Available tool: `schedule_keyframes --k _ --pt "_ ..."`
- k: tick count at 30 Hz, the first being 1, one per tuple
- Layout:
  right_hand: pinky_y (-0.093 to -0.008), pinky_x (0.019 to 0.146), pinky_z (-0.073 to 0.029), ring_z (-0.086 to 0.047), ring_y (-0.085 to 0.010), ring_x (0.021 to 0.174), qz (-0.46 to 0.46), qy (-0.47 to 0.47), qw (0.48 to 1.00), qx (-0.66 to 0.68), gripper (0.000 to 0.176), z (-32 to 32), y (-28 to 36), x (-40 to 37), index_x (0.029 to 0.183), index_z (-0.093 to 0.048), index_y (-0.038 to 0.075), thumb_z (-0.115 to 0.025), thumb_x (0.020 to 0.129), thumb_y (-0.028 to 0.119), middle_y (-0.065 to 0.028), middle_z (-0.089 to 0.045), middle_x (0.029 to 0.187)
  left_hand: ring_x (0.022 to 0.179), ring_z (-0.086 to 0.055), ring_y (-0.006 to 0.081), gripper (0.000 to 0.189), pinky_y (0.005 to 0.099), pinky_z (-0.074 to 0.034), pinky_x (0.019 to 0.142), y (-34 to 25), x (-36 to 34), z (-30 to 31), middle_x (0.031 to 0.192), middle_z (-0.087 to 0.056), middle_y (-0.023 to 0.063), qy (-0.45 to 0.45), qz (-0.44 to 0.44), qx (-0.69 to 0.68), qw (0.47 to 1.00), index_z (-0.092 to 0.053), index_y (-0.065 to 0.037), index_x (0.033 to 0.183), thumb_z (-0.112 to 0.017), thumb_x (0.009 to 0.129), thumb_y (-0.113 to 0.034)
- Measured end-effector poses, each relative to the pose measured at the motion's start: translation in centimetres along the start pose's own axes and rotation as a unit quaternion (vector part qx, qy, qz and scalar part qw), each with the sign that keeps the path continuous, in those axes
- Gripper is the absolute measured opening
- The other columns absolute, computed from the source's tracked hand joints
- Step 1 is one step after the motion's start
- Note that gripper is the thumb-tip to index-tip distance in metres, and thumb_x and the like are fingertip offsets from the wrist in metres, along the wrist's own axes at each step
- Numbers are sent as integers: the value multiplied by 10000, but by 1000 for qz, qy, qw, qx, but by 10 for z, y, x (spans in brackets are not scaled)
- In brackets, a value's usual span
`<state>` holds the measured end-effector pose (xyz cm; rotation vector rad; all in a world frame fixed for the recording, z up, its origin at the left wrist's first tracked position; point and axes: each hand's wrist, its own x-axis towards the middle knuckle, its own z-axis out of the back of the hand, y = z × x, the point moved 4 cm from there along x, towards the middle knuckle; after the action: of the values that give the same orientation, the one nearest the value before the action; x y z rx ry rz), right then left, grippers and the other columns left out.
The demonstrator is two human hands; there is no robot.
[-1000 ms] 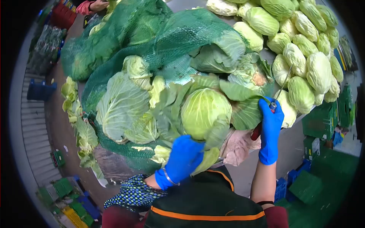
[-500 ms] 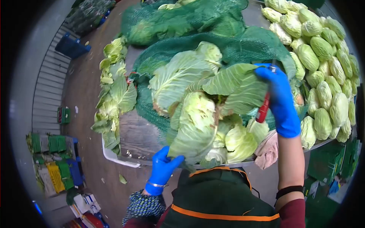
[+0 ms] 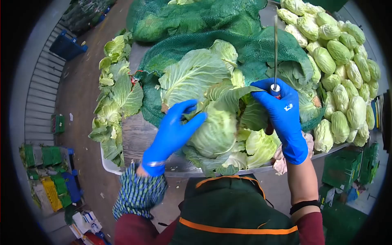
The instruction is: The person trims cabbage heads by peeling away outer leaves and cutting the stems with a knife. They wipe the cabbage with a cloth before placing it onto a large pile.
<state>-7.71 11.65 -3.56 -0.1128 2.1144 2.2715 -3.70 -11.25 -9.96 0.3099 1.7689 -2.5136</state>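
The worktop (image 3: pixel 138 138) spans the frame centre, carrying a green mesh sack (image 3: pixel 281 45). The cabbage head (image 3: pixel 216 132), at centre, now presents a rounder face than half a second ago; it appears turned, with trimming seemingly incomplete. An outer leaf (image 3: pixel 233 97) spreads at its upper right. The left hand (image 3: pixel 172 130) has moved from lower left to the head's left side, grip wide; contact cannot be confirmed. The right hand (image 3: pixel 282 112) grips the knife (image 3: pixel 276 57), blade now pointing toward the upper frame.
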Motion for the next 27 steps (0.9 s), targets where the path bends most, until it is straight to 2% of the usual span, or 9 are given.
schedule_keyframes --k 3,5,7,13,15,17,21,23,27 --pt "-221 647 -447 -554 -72 699 162 49 982 -79 163 -13 31 -4 881 -638 19 -656 720 39 -27 -624 755 1011 -510 212 690 341 -438 848 3 26 -16 1132 -501 152 78 67 150 983 -391 -10 1237 -740 700 -268" --pt "-220 639 -446 -554 -74 689 188 42 981 -38 165 -20 41 -2 882 -641 23 -655 720 50 -30 -622 743 971 -512 211 733 344 -444 831 14 19 -18 1113 -492 155 55 -9 154 987 -371 -5 1217 -773 660 -261" --pt "-221 628 -442 -547 -71 674 118 42 988 -87 171 -19 39 12 889 -637 14 -653 736 88 -18 -614 736 971 -495 204 748 344 -434 843 22 7 -25 1101 -476 148 -20 47 -104 993 -354 -7 1191 -795 632 -236" --pt "-228 591 -434 -535 -76 674 -66 -140 986 69 207 60 -76 52 930 -629 41 -649 749 141 -9 -603 802 988 -480 184 650 302 -426 845 65 10 -48 1052 -477 112 -127 80 -84 985 -385 -19 1132 -783 645 -186" --pt "-238 618 -437 -533 -88 682 -43 -138 980 139 239 117 -131 59 961 -609 38 -641 760 162 -12 -590 794 963 -497 179 617 297 -440 828 68 10 -44 1052 -480 105 -121 81 -120 982 -394 -18 1127 -769 664 -178" --pt "-249 609 -432 -518 -99 665 -184 -282 936 98 251 168 -166 35 969 -600 45 -641 771 194 -6 -572 796 949 -508 175 592 292 -452 812 69 5 -41 1057 -489 104 -134 92 -141 977 -400 -18 1127 -756 680 -170" --pt "-239 555 -406 -485 -92 627 -221 -254 942 3 306 183 -197 14 1011 -562 35 -643 779 218 -7 -541 805 996 -472 179 682 298 -420 858 61 0 -48 1096 -441 118 -121 82 -116 982 -354 3 1160 -779 655 -169" --pt "-225 471 -355 -432 -74 559 -72 -326 931 -148 347 179 -188 1 1050 -514 28 -631 798 236 -7 -503 790 1001 -471 182 672 301 -415 866 54 -8 -52 1092 -445 115 -151 73 -86 982 -357 -2 1159 -775 660 -167" --pt "-196 443 -335 -410 -47 509 -204 -183 961 23 260 106 -128 -52 1038 -488 70 -584 835 201 7 -492 751 1025 -468 182 679 312 -413 879 50 -14 -53 1134 -447 130 -127 98 -88 983 -351 -9 1177 -770 664 -161"
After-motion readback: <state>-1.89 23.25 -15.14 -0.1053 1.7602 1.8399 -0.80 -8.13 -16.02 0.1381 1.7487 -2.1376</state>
